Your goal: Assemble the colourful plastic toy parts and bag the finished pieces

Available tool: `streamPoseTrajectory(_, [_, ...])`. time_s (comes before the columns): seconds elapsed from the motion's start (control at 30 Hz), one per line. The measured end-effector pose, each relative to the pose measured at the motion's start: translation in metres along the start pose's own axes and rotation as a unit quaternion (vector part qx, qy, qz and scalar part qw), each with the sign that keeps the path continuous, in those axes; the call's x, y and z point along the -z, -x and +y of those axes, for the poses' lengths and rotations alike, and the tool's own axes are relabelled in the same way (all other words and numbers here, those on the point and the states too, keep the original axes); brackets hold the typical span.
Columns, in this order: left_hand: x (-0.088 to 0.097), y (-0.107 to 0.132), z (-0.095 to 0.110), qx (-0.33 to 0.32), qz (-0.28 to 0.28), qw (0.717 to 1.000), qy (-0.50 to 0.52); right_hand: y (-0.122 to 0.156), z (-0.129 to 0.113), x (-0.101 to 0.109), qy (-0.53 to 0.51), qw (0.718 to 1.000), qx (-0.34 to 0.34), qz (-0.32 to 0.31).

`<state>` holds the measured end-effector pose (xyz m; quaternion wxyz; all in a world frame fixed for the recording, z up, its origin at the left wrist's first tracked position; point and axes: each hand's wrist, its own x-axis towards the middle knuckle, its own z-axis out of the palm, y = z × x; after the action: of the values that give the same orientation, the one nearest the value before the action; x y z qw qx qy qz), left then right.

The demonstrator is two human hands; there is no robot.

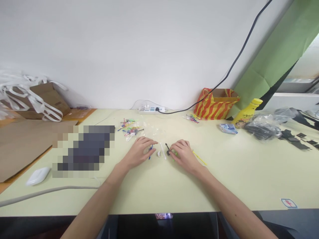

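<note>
Both hands rest on a pale yellow-green table [224, 172]. My left hand [139, 151] is curled, its fingertips closed on a small blue plastic stick [150, 150]. My right hand [183, 154] is pinched round a small black ring-ended piece [167, 151], with green bits and a yellow stick [199, 158] under and beside it. Between the hands lie a white plastic stick [163, 151] and a tiny white part [158, 153]. A clear bag with several coloured sticks [131, 129] lies just beyond my left hand.
A power strip [152, 109] sits by the wall, with a black cable running up. A red-and-yellow striped bag [215, 104], a yellow bottle [246, 114], a blue packet [228, 128] and black plastic bags [264, 127] are at the right. Cardboard [27, 142] and a white mouse [38, 176] are at the left.
</note>
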<state>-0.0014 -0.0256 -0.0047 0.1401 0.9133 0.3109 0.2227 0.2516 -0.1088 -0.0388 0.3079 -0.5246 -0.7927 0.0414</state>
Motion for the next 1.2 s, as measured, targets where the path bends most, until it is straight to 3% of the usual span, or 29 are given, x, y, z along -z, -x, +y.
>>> streamPoseTrajectory(0.17, [-0.009,0.0,0.011,-0.047,-0.065,0.996,0.027,-0.013,-0.01,0.001,0.001,1.0,-0.012,0.016])
streamPoseTrajectory(0.3, [-0.015,0.0,0.011,-0.046,-0.068,0.996,0.035,-0.036,-0.013,-0.001,0.043,0.997,-0.04,-0.044])
streamPoseTrajectory(0.4, [-0.015,0.001,0.005,-0.037,-0.024,0.998,0.038,-0.053,-0.014,-0.006,0.084,0.989,-0.038,-0.114])
streamPoseTrajectory(0.5, [-0.011,0.001,-0.002,-0.008,0.06,0.997,0.051,-0.065,-0.017,-0.011,0.121,0.979,-0.023,-0.164])
streamPoseTrajectory(0.67, [-0.005,0.002,-0.009,0.039,0.185,0.978,0.092,-0.074,-0.023,-0.017,0.153,0.967,-0.002,-0.205])
streamPoseTrajectory(0.8, [-0.004,0.003,-0.003,0.046,0.22,0.961,0.16,-0.078,-0.026,-0.018,0.153,0.963,0.015,-0.223])
streamPoseTrajectory(0.9, [-0.005,0.001,0.002,0.082,0.217,0.939,0.253,-0.079,-0.027,-0.018,0.133,0.964,0.018,-0.228])
streamPoseTrajectory(1.03, [-0.008,-0.003,0.003,0.148,0.2,0.883,0.399,-0.081,-0.027,-0.016,0.112,0.964,0.008,-0.24])
streamPoseTrajectory(1.2, [-0.012,-0.007,-0.003,0.157,0.181,0.818,0.522,-0.085,-0.026,-0.014,0.13,0.959,0.029,-0.251])
